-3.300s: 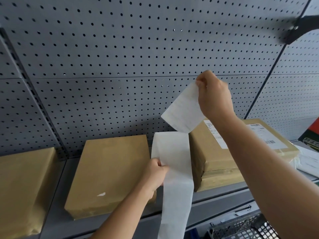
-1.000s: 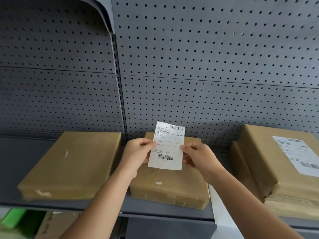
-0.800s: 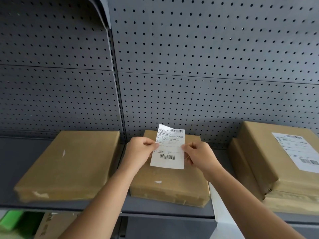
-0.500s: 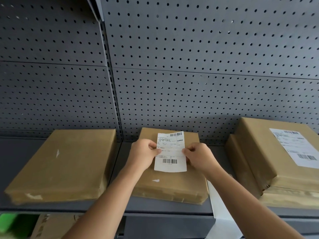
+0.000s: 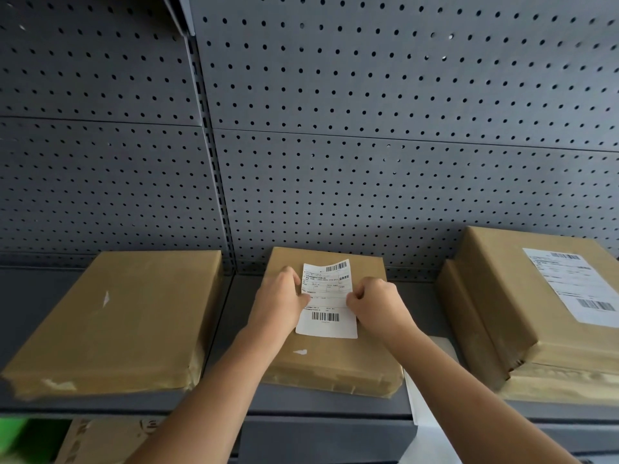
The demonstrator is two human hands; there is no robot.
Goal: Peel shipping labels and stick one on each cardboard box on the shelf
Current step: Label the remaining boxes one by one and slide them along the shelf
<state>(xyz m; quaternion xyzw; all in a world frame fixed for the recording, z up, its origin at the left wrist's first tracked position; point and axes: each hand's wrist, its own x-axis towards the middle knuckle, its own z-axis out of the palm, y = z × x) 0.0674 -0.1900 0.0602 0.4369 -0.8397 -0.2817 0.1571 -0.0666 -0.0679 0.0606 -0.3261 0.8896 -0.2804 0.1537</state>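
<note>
Landmark: middle box on grey shelf. Left of it, apart: plain brown box, no label, small white scuffs. On middle box top: shipping label, w/ barcode at upper right and another near bottom; small print too fine to read. Left hand pinches label's left edge, right hand pinches right edge. Right of it: third box, label w/ barcodes stuck on top. Behind: grey pegboard.
</note>
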